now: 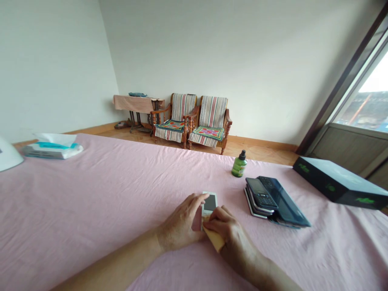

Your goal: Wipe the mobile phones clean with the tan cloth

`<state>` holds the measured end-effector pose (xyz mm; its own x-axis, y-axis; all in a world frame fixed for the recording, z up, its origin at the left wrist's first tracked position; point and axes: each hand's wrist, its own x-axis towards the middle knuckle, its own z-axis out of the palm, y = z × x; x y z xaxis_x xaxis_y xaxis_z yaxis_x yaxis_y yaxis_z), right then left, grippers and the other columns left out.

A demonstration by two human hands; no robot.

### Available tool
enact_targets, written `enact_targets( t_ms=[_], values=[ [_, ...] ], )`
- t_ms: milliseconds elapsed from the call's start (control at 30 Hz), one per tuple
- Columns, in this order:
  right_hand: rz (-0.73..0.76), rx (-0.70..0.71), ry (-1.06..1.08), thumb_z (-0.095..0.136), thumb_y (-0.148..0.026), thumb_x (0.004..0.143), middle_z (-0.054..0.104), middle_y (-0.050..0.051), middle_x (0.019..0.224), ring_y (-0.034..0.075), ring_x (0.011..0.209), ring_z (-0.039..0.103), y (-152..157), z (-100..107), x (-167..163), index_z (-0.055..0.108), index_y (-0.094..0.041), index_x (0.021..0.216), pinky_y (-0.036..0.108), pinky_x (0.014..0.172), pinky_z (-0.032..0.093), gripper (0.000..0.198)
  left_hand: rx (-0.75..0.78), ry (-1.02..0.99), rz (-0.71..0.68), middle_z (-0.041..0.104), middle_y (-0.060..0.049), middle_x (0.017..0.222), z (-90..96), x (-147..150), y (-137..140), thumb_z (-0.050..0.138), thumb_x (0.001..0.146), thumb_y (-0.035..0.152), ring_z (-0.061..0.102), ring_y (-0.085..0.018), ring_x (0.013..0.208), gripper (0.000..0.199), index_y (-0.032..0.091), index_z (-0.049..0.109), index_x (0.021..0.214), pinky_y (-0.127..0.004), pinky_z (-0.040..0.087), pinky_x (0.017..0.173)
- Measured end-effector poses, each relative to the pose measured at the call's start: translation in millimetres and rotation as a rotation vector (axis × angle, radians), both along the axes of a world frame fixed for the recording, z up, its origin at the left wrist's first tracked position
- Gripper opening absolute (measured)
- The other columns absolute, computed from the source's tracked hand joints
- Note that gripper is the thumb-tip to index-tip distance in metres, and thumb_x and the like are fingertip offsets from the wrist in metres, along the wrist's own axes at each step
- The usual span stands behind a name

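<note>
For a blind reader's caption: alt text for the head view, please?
Two hands meet on a pink tablecloth: the left hand steadies a small white phone while the right hand presses a yellow cloth against it.

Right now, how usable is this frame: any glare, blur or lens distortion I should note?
Head view: the window at right is blown out and white; wide-angle distortion tilts the walls and the table edge; soft daylight casts faint shadows; the left hand and right hand on the small white phone are reasonably sharp.
</note>
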<state>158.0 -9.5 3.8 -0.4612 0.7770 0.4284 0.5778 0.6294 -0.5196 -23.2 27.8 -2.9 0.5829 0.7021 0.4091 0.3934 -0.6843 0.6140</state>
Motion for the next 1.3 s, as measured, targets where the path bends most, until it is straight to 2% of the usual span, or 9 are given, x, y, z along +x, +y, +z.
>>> enact_targets(
  t_ms=[100, 167, 333, 567, 733, 867, 967, 1133, 1300],
  values=[
    [0.016, -0.138, 0.130, 0.057, -0.002, 0.075, 0.064, 0.004, 0.081, 0.016, 0.076, 0.057, -5, 1, 7, 0.071, -0.021, 0.072, 0.025, 0.064, 0.040, 0.024, 0.005, 0.028, 0.018, 0.049, -0.009, 0.130, -1.1, 0, 0, 0.077, 0.066, 0.012, 0.049, -0.026, 0.119, 0.082, 0.025, 0.034, 0.136, -0.042, 0.040, 0.103],
    [-0.058, -0.230, 0.261, 0.059, -0.006, 0.075, 0.063, 0.003, 0.076, 0.014, 0.069, 0.057, -1, -2, 13, 0.073, -0.021, 0.072, 0.023, 0.059, 0.039, 0.020, -0.006, 0.047, 0.024, 0.051, -0.008, 0.128, -0.2, 0, -1, 0.080, 0.065, 0.018, 0.048, -0.027, 0.120, 0.078, 0.025, 0.040, 0.132, -0.042, 0.039, 0.104],
    [-0.174, -0.325, 0.508, 0.062, -0.015, 0.074, 0.063, 0.003, 0.072, 0.015, 0.067, 0.056, 10, -10, 16, 0.075, -0.019, 0.075, 0.025, 0.060, 0.040, 0.014, -0.052, 0.077, -0.002, 0.054, -0.005, 0.113, 6.0, 2, -2, 0.082, 0.067, 0.020, 0.055, -0.021, 0.106, 0.057, 0.022, 0.055, 0.117, -0.034, 0.046, 0.094],
    [-0.171, -0.515, 0.847, 0.072, -0.036, 0.072, 0.062, 0.003, 0.066, 0.013, 0.061, 0.050, 6, 6, 15, 0.073, -0.016, 0.070, 0.024, 0.056, 0.036, 0.020, -0.085, 0.021, 0.010, 0.057, -0.004, 0.109, 11.2, 7, -8, 0.079, 0.070, 0.019, 0.056, -0.021, 0.102, 0.051, 0.021, 0.056, 0.115, -0.033, 0.046, 0.090],
    [-0.128, -0.634, 1.072, 0.076, -0.035, 0.069, 0.058, 0.000, 0.063, 0.009, 0.057, 0.045, 4, 14, 19, 0.072, -0.015, 0.074, 0.021, 0.053, 0.033, 0.020, -0.190, -0.084, -0.050, 0.060, -0.006, 0.109, 15.5, 12, -16, 0.074, 0.073, 0.019, 0.059, -0.022, 0.097, 0.048, 0.021, 0.054, 0.116, -0.035, 0.049, 0.085],
    [-0.103, -0.705, 1.118, 0.074, -0.031, 0.069, 0.059, 0.000, 0.064, 0.010, 0.058, 0.048, 3, 9, 16, 0.072, -0.016, 0.073, 0.021, 0.053, 0.035, 0.016, -0.330, -0.243, -0.171, 0.065, -0.008, 0.108, 20.4, 16, -20, 0.069, 0.081, 0.028, 0.063, -0.022, 0.097, 0.039, 0.019, 0.052, 0.115, -0.035, 0.050, 0.087],
    [-0.100, -0.750, 1.106, 0.074, -0.031, 0.068, 0.061, 0.001, 0.065, 0.010, 0.058, 0.049, 2, 7, 13, 0.072, -0.015, 0.073, 0.020, 0.054, 0.036, 0.017, -0.349, -0.305, -0.173, 0.067, -0.009, 0.104, 20.3, 14, -17, 0.068, 0.084, 0.034, 0.065, -0.022, 0.094, 0.042, 0.018, 0.047, 0.117, -0.034, 0.052, 0.083],
    [-0.122, -0.799, 1.079, 0.076, -0.034, 0.063, 0.060, 0.000, 0.060, 0.008, 0.052, 0.046, 3, 4, 9, 0.072, -0.013, 0.072, 0.019, 0.049, 0.033, 0.023, -0.269, -0.218, -0.035, 0.066, -0.007, 0.100, 10.4, 9, -12, 0.066, 0.084, 0.039, 0.064, -0.021, 0.092, 0.044, 0.018, 0.047, 0.118, -0.032, 0.051, 0.082],
    [-0.160, -0.778, 1.006, 0.074, -0.040, 0.065, 0.052, -0.002, 0.053, 0.006, 0.046, 0.037, 4, 1, 8, 0.068, -0.013, 0.070, 0.019, 0.043, 0.025, 0.028, -0.095, -0.060, 0.172, 0.060, -0.012, 0.120, 6.5, 6, -11, 0.068, 0.080, 0.043, 0.056, -0.028, 0.111, 0.055, 0.019, 0.048, 0.124, -0.042, 0.043, 0.097]
  ],
)
